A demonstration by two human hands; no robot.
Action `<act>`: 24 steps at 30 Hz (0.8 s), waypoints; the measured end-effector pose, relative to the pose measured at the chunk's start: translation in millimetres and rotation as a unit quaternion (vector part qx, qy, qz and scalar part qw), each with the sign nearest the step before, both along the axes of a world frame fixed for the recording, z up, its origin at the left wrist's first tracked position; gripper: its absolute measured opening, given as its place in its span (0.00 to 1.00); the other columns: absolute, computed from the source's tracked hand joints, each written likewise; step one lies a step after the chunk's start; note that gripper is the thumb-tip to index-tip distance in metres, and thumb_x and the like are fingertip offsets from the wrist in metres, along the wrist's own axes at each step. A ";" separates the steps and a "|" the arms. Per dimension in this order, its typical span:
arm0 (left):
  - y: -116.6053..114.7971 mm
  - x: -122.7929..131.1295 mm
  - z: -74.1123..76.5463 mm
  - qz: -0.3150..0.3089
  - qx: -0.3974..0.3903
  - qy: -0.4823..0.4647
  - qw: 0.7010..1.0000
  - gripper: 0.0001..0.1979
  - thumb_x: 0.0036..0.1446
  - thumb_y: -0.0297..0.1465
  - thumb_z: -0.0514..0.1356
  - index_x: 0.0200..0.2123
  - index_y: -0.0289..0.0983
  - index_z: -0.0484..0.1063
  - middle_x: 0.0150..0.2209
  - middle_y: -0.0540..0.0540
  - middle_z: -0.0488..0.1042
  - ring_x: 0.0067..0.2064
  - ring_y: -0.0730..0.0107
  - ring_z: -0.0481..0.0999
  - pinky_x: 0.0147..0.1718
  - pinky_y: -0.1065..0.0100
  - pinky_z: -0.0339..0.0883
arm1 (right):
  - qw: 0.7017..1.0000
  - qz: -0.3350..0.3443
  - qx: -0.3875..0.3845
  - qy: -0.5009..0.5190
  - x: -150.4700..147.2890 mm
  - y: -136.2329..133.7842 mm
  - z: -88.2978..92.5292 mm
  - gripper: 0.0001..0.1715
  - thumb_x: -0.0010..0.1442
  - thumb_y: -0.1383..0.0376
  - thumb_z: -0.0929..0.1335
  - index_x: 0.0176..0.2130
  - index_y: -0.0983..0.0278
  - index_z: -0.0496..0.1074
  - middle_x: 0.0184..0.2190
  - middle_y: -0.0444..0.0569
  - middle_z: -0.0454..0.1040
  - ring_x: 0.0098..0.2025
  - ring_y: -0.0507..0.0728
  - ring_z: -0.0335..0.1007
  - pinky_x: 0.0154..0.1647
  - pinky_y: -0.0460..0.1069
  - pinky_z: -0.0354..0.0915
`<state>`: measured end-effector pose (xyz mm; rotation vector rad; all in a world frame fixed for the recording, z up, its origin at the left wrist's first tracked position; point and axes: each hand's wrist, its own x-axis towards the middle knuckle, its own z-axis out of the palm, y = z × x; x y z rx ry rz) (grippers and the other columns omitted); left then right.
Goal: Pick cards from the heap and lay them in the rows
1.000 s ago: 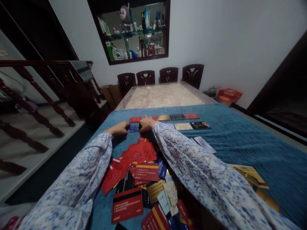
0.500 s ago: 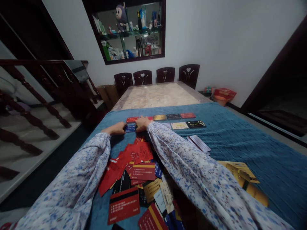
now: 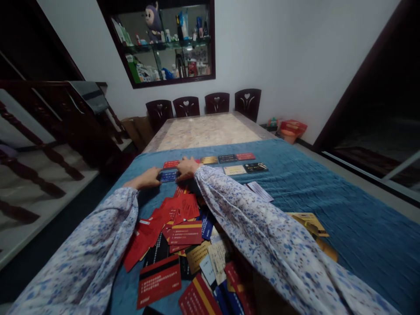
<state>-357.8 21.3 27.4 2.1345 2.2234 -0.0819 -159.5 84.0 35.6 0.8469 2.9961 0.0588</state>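
Observation:
A blue card (image 3: 169, 176) lies on the blue cloth (image 3: 315, 201), between my two hands. My left hand (image 3: 148, 178) has its fingertips closed at the card's left edge. On the opposite edge, the curled fingers of my right hand (image 3: 187, 168) grip the card and partly cover it. Just behind is a red card (image 3: 170, 164) in a row with a gold card (image 3: 209, 160), a dark card (image 3: 227, 159) and another red card (image 3: 246, 156). A cream card (image 3: 234, 169) and a black card (image 3: 256, 167) lie right of my right hand.
A loose pile of red, gold, black and blue cards (image 3: 186, 232) spreads between my forearms. Right of my right sleeve lie a whitish card (image 3: 260, 191) and a gold card (image 3: 311, 223). Bare tabletop (image 3: 210, 129) and several chairs (image 3: 217, 103) stand beyond the cloth.
My view has swung a little to the right, so everything sits further left in the picture. Both hands stay at the blue card's edges, and the card lies where it was.

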 end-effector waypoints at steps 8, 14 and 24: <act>-10.0 5.5 10.7 -0.036 0.077 0.003 0.996 0.24 0.49 0.34 0.59 0.50 0.34 0.77 0.44 0.39 0.77 0.46 0.55 0.77 0.49 0.62 0.72 | 0.998 0.013 0.046 0.027 37.2 -2.1 21.2 0.16 0.65 0.62 0.68 0.50 0.64 0.79 0.57 0.59 0.76 0.61 0.69 0.63 0.57 0.63 0.62; -16.6 34.5 17.6 -0.080 0.172 0.016 0.982 0.17 0.58 0.35 0.53 0.40 0.34 0.80 0.41 0.40 0.77 0.42 0.60 0.76 0.46 0.65 0.69 | 0.996 -0.006 0.071 0.058 84.0 -2.2 35.4 0.18 0.66 0.69 0.62 0.46 0.64 0.80 0.51 0.57 0.80 0.56 0.66 0.66 0.52 0.58 0.57; -20.2 108.7 16.9 -0.143 0.182 -0.028 0.972 0.15 0.63 0.30 0.52 0.37 0.32 0.79 0.39 0.40 0.75 0.39 0.64 0.71 0.45 0.65 0.68 | 0.992 -0.036 0.086 0.080 169.6 1.7 25.0 0.16 0.66 0.68 0.63 0.42 0.64 0.81 0.46 0.57 0.80 0.51 0.63 0.64 0.44 0.54 0.49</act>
